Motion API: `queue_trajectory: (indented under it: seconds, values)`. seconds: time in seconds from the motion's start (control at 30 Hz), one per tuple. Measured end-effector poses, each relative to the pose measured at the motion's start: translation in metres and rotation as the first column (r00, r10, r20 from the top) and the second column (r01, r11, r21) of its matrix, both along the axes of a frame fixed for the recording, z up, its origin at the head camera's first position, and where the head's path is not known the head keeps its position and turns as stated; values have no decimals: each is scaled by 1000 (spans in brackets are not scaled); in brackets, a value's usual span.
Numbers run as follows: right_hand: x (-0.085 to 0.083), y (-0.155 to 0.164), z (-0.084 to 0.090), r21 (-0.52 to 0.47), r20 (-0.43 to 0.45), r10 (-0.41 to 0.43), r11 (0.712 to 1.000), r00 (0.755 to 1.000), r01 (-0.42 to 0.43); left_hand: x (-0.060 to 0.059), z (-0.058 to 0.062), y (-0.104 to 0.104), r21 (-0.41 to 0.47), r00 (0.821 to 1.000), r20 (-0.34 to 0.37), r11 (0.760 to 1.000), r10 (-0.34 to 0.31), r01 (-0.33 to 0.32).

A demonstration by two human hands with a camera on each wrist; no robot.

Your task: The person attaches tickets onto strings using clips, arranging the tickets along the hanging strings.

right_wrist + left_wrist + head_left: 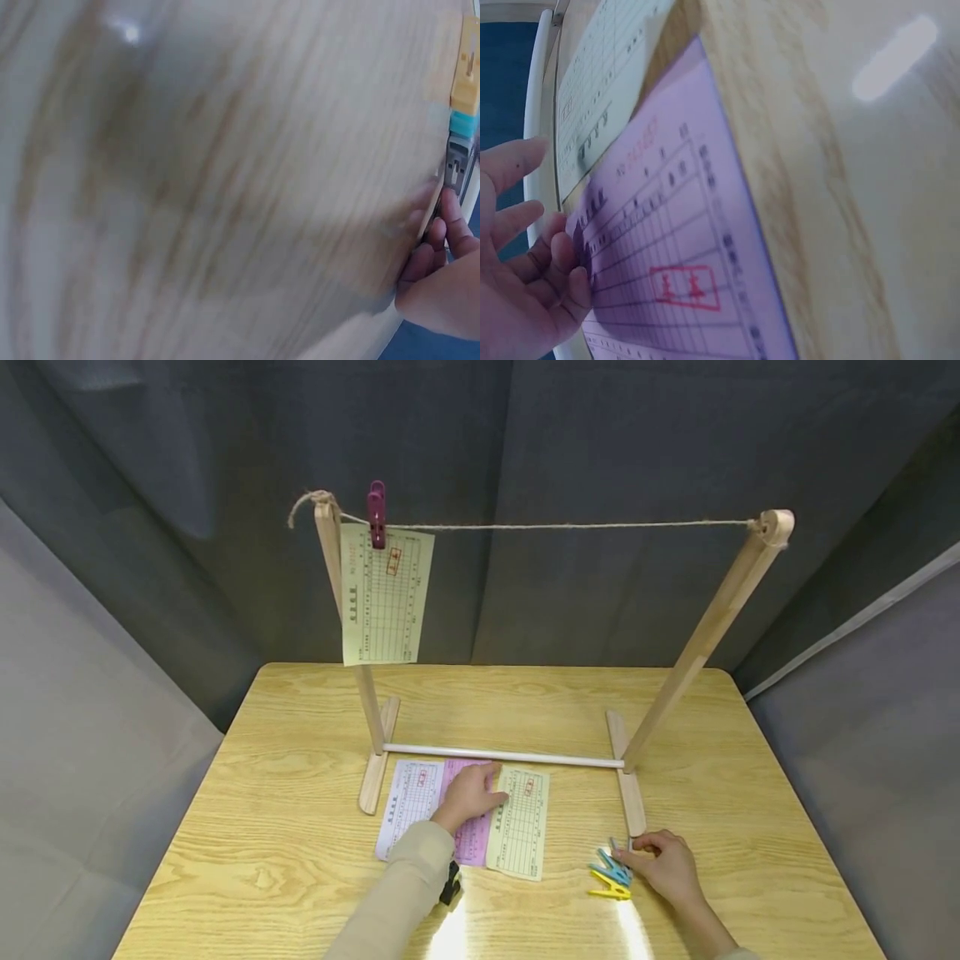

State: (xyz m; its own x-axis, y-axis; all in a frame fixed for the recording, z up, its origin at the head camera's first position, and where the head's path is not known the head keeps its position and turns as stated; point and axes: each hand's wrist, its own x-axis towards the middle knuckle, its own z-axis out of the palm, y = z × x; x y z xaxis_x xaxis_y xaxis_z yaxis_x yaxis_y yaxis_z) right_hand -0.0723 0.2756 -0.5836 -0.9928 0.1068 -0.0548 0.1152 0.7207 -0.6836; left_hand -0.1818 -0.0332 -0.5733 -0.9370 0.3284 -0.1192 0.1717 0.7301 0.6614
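Note:
Three printed sheets lie side by side on the wooden table [285, 827]: a white one [405, 806], a pink one [474, 842] and a pale yellow one [521, 833]. My left hand [472, 793] rests on the pink sheet [675, 255], fingers [525, 217] fairly straight at its far edge. At the front right, my right hand [663, 860] pinches the end of a grey clothespin [617, 846], which lies beside a blue clothespin [611, 867] and a yellow clothespin [609, 889]. The right wrist view shows a fingertip [450, 214] against the grey clothespin [456, 165].
A wooden stand [705, 635] with a string line [570, 526] rises behind the sheets, its white crossbar [502, 756] just beyond my left hand. A purple clothespin [377, 514] holds a yellow sheet [384, 597] at the line's left end. Grey curtains surround the table.

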Motion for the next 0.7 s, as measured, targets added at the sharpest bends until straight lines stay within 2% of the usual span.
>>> queue_trajectory:
  seconds: [0.3, 0.53, 0.7]
  values:
    - [-1, 2, 1, -4, 21, 19, 1000, 1000, -18, -1, 3, 6, -106, 1000, -17, 994, 13, -15]
    - [-3, 1, 2, 26, 35, 15, 1000, 999, -16, -1, 3, 11, -248, 999, -50, 969, -18, 5]
    - [-3, 0, 4, 30, 15, -13, 999, 1000, 12, -1, 1, 12, -249, 999, -37, 968, -4, -5]
